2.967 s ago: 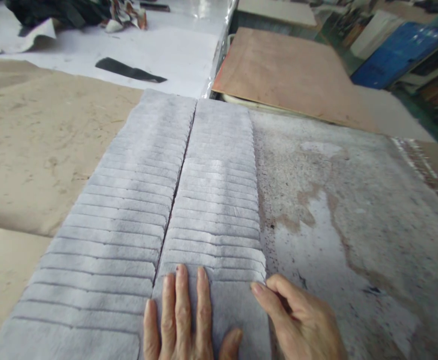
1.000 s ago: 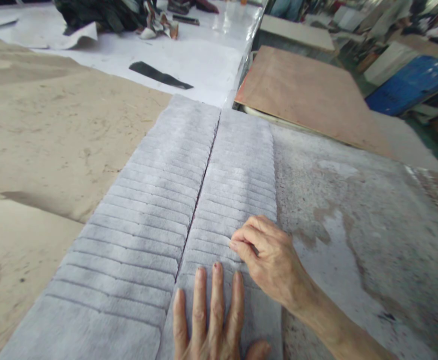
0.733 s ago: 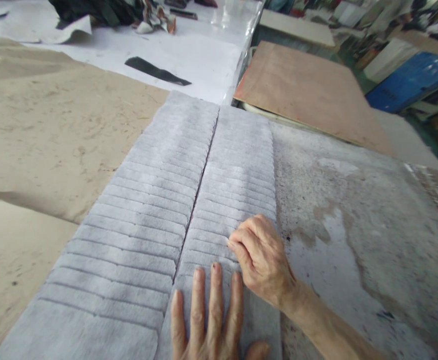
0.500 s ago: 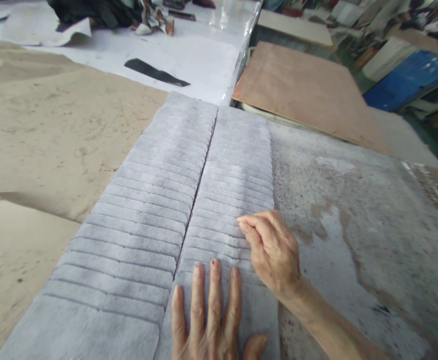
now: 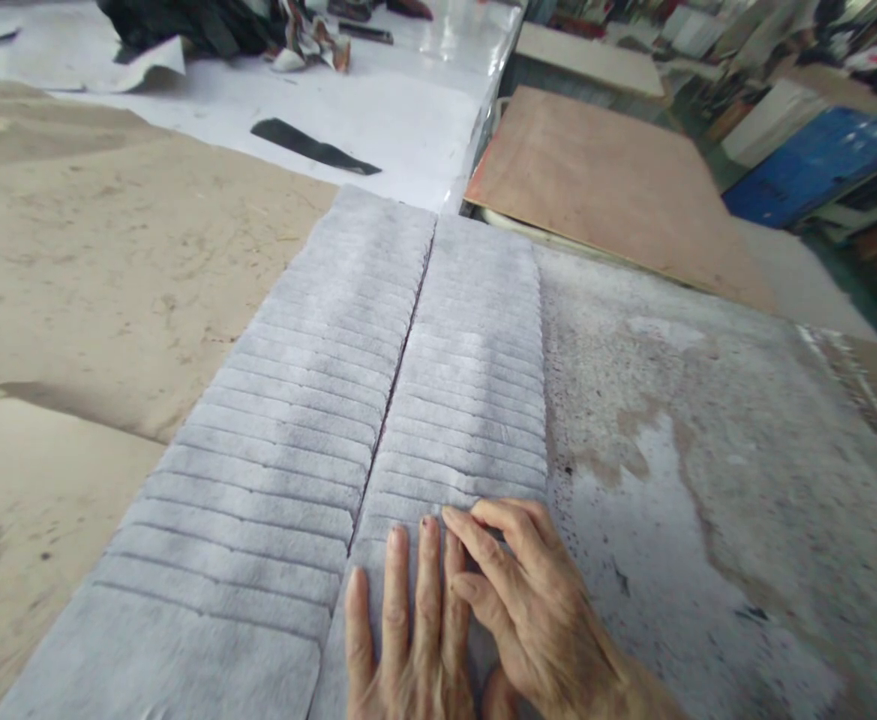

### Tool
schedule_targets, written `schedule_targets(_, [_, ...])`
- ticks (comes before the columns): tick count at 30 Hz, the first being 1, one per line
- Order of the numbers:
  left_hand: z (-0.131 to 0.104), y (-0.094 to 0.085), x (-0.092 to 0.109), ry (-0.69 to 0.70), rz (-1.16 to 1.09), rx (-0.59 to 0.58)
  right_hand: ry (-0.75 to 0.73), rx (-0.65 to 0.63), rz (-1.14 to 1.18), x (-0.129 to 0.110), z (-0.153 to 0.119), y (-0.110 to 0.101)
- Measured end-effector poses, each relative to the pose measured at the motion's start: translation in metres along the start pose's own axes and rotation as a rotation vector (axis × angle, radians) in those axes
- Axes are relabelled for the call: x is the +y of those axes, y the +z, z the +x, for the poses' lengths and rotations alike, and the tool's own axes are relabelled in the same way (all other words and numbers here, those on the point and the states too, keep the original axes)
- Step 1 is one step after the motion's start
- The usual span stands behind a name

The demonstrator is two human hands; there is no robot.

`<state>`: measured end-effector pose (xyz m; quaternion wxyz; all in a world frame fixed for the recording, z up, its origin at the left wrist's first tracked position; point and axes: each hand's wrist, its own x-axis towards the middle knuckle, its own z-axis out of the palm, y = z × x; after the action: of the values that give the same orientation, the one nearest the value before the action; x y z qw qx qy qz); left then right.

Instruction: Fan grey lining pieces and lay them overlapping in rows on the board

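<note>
Two long rows of overlapping grey felt-like sheets lie side by side, the left row [image 5: 258, 440] and the right row [image 5: 475, 360], with a narrow dark gap between them. My left hand [image 5: 415, 630] rests flat on the near end of the right row, fingers spread and pointing away from me. Close against it, my right hand [image 5: 528, 600] is over the same row. Its index fingertip reaches the tips of my left fingers, and the thumb stands apart from it. I see nothing held in either hand. My right hand partly covers my left thumb.
Brown paper [image 5: 145, 250] covers the table on the left. A dark strip [image 5: 314, 147] lies on the white sheet [image 5: 423, 120] beyond, with dark scraps [image 5: 190, 25] behind. On the right are a stained grey tabletop [image 5: 708, 480], a wooden board [image 5: 603, 190] and a blue box [image 5: 813, 165].
My right hand has moved toward me and left, from the right row's edge to beside my left hand, and its pinched fingers have come apart. My left hand has stayed nearly in place.
</note>
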<state>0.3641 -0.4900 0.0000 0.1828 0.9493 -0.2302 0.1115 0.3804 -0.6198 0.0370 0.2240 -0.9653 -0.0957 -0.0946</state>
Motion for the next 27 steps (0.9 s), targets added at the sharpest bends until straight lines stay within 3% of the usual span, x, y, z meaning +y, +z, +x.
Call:
schedule_targets(9, [-0.001,-0.002,-0.001,0.003,0.007,-0.063,-0.034,-0.118,-0.156,0.003,-0.006,-0.002])
schedule_targets(16, [-0.002,0.006,-0.002,0.016,0.017,0.043,-0.095,-0.159,-0.203,0.005,-0.006,-0.001])
schedule_targets(27, [-0.005,0.013,-0.002,0.004,-0.012,0.077,-0.154,0.004,-0.283,0.003,0.005,-0.006])
